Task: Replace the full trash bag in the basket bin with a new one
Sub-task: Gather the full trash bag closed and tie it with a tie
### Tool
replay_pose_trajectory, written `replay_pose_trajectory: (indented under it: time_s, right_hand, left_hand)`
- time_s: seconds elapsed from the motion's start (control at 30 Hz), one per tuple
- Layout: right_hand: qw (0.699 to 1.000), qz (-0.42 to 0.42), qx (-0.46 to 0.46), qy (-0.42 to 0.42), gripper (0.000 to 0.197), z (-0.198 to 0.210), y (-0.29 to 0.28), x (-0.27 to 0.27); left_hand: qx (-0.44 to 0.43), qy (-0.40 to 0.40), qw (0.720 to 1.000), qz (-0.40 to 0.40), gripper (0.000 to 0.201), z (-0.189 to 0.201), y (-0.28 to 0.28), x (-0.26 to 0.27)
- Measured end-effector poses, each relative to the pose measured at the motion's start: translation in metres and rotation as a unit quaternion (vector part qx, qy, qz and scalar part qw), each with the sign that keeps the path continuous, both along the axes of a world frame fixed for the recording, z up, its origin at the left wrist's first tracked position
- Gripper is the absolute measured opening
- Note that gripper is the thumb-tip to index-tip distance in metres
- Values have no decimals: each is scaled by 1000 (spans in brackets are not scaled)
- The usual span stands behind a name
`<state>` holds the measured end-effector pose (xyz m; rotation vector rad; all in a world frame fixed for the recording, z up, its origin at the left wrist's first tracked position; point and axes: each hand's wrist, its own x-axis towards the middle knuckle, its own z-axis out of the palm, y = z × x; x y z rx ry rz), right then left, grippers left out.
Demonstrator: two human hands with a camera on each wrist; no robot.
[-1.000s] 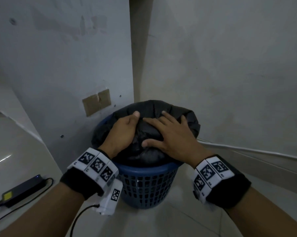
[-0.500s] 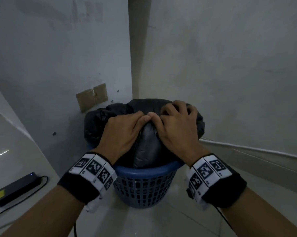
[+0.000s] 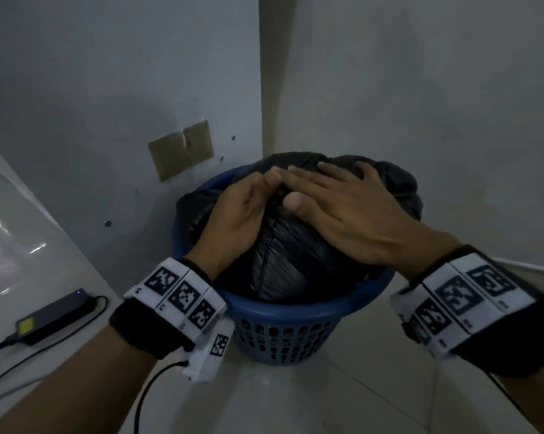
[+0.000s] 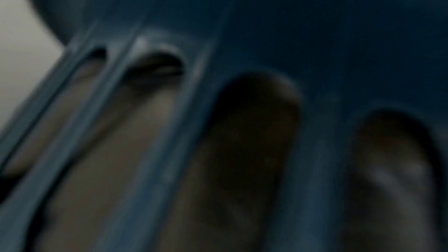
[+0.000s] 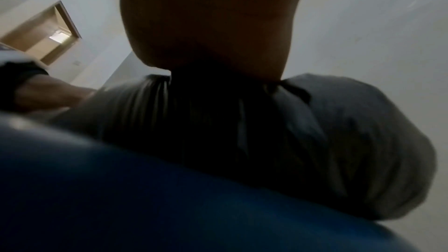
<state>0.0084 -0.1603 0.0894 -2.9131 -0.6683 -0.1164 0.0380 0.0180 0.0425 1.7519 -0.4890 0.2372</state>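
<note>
The full black trash bag [image 3: 283, 261] is seated inside the blue basket bin [image 3: 289, 311], bulging above its rim. Gathered plastic at the bag top is pinched by the left hand [image 3: 242, 214]. The right hand [image 3: 342, 214] is laid flat there, its grip released.

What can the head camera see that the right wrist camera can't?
Only the head view shows the charger brick on the floor, the brown patch on the wall, and the left hand gathering the bag. Only the right wrist view shows a lit doorway far off. Both show the black trash bag, the blue basket bin and the right hand lying flat on the bag.
</note>
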Motion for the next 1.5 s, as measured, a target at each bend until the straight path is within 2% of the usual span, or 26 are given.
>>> replay_pose_trajectory:
  time_s: [0.03,0.1,0.2,0.27,0.33,0.4,0.5,0.57,0.67,0.7,0.77,0.8,0.83,0.9,1.0,1.07,1.1,1.17,1.27,1.33,1.43,1.5]
  right_hand:
    - [1000,10,-24,1,77,2,3,0]
    - [996,27,-82,-28,95,5,9,3]
    - [992,23,-121,-33,109,5,19,10]
    - [995,14,-96,-37,99,2,25,11]
    - [995,0,-72,-62,78,0,27,12]
    - [996,-41,-75,-20,66,6,30,12]
    - [995,-71,-55,32,64,15,32,13]
    - [996,-61,-31,55,60,20,36,12]
    - [990,-47,-6,135,40,32,35,11]
    - [985,-40,-9,165,38,35,35,14]
    - [975,-19,-18,220,40,40,34,21]
    - [969,-8,-21,245,43,40,34,25]
    - [961,4,-28,275,48,38,35,28]
    - [939,11,-28,343,66,33,36,34]
    - [912,25,0,410,105,25,43,40]
    - [904,29,6,428,108,23,42,42]
    - [900,28,9,435,105,24,42,41]
    - [901,15,42,432,91,29,39,37]
    - [887,-35,146,437,63,33,33,27]
    - [873,-87,217,429,53,30,25,25]
    - [833,-158,302,436,52,34,14,25]
    - [795,-190,357,453,47,39,13,24]
  left_hand:
    - [-27,46,998,-11,61,1,0,-1]
    - [-21,93,995,4,52,7,1,-5]
    - [40,85,993,73,34,22,-1,-13]
    - [78,66,990,99,28,34,-2,-16]
    - [143,28,983,111,28,41,1,-20]
    - [205,-17,971,120,27,48,5,-26]
    - [240,-44,954,174,25,62,11,-38]
    - [228,-5,945,235,25,72,17,-53]
    - [136,124,918,350,27,86,17,-75]
    - [75,187,895,398,32,91,14,-79]
    - [-83,360,810,455,56,93,13,-83]
    - [-145,462,755,442,72,90,14,-84]
    - [-172,560,709,393,84,89,14,-85]
    - [-218,672,660,254,93,96,12,-84]
    - [-335,686,621,178,85,104,10,-78]
    - [-395,658,624,148,79,102,15,-73]
    - [-408,653,624,133,78,100,16,-71]
    - [-425,662,604,126,84,99,19,-69]
    - [-458,636,600,163,75,100,16,-66]
    - [-505,611,590,152,76,101,16,-64]
    - [-558,608,547,142,86,99,16,-61]
    - [-544,619,539,175,75,90,19,-55]
